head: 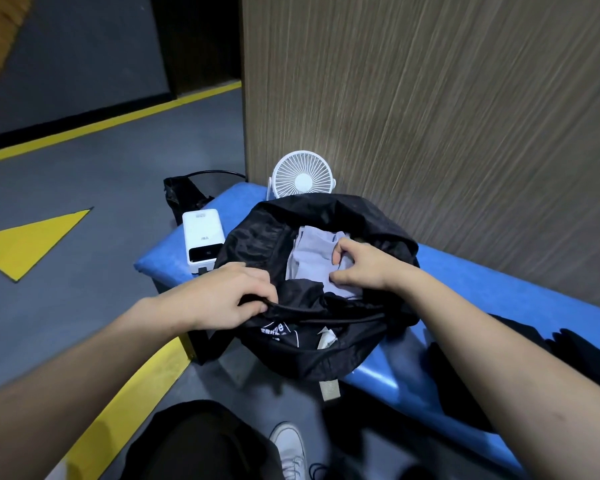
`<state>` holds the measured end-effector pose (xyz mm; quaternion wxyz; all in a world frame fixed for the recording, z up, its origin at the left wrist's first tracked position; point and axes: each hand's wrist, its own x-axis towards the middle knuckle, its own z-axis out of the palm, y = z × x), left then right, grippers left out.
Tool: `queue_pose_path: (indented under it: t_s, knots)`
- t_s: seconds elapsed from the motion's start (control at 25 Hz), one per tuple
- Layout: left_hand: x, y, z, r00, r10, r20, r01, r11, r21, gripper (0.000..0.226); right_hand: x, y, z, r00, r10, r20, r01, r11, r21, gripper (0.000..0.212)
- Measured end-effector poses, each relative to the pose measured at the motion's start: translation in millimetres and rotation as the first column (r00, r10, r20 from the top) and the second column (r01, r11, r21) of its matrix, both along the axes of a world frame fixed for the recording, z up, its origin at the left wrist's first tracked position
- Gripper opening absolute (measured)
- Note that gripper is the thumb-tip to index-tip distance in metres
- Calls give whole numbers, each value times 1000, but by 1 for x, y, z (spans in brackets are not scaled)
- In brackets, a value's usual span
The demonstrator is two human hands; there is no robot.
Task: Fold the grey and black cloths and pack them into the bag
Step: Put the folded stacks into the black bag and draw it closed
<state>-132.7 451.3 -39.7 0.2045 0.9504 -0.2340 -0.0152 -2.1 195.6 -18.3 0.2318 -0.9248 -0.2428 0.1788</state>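
The grey cloth (pixel 312 261) lies inside the open black bag (pixel 257 244), pinched by the right hand (pixel 364 268). The bag's near rim is gripped by the left hand (pixel 229 296). Right of the bag, black cloth (pixel 534 344) is spread on the blue bench (pixel 465 282).

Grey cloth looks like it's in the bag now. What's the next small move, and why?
Probably let go of the grey cloth and reach the right hand toward the black cloth lying on the blue bench. The grey cloth already sits inside the black bag, the left hand holds the bag's rim open, and the black cloth is still outside.
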Motion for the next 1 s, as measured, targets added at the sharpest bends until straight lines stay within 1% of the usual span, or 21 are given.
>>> queue_pose_path:
  t_s: [0.12, 0.16, 0.2, 0.24, 0.28, 0.32, 0.36, 0.4, 0.44, 0.48, 0.52, 0.6, 0.64, 0.68, 0.72, 0.84, 0.92, 1.0]
  knots:
    - [-1, -4, 1, 997, 15, 76, -11, 998, -56, 14, 0, 1, 7, 998, -40, 42, 38, 998, 44, 35]
    - [-2, -7, 3, 994, 29, 105, -20, 997, -79, 14, -2, 2, 11, 995, -39, 93, 37, 999, 23, 39]
    - [-2, -11, 6, 991, 49, 125, -36, 994, -105, 18, -5, 3, 15, 982, -23, 188, 33, 998, -49, 42]
    - [-1, -15, 10, 989, 70, 133, -53, 990, -133, 24, -8, 5, 17, 946, 15, 324, 38, 987, -155, 43]
    - [0, -18, 12, 987, 87, 135, -66, 986, -153, 31, -11, 7, 18, 881, 61, 470, 64, 967, -245, 41]
    - [3, -22, 15, 986, 94, 140, -73, 986, -151, 37, -14, 11, 18, 796, 100, 597, 99, 952, -291, 40]
    - [6, -27, 16, 984, 94, 149, -75, 989, -125, 41, -16, 15, 17, 708, 130, 694, 111, 950, -291, 37]
    - [9, -30, 16, 984, 87, 156, -74, 994, -86, 45, -17, 18, 14, 645, 156, 748, 92, 956, -278, 34]
    - [11, -33, 15, 984, 78, 158, -71, 996, -49, 47, -15, 19, 10, 618, 180, 765, 32, 967, -254, 34]
    - [12, -35, 14, 985, 68, 156, -65, 998, -27, 48, -11, 19, 5, 631, 216, 745, -46, 969, -242, 38]
    - [12, -36, 12, 986, 60, 153, -57, 998, -20, 48, -6, 18, 1, 687, 259, 678, -125, 962, -241, 45]
    - [11, -36, 10, 988, 40, 151, -37, 999, -26, 43, 0, 14, -8, 853, 300, 428, -203, 945, -258, 59]
    - [10, -35, 10, 988, 24, 151, -20, 999, -28, 38, 1, 12, -11, 913, 280, 296, -198, 940, -277, 64]
    - [9, -35, 9, 989, 6, 149, -2, 1000, -28, 32, 3, 10, -14, 952, 239, 193, -176, 939, -297, 67]
    - [8, -34, 8, 989, -13, 145, 17, 999, -29, 27, 3, 10, -17, 970, 200, 135, -149, 938, -314, 67]
    - [4, -34, 6, 989, -41, 145, 47, 998, -42, 24, 2, 16, -14, 986, 129, 103, -92, 948, -305, 67]
    - [3, -34, 7, 983, -22, 180, 30, 999, -41, 27, -1, 16, -10, 986, 110, 127, -77, 967, -241, 67]
    - [2, -37, 11, 975, 6, 223, 3, 999, -42, 28, -8, 14, -7, 977, 88, 192, -60, 987, -147, 64]
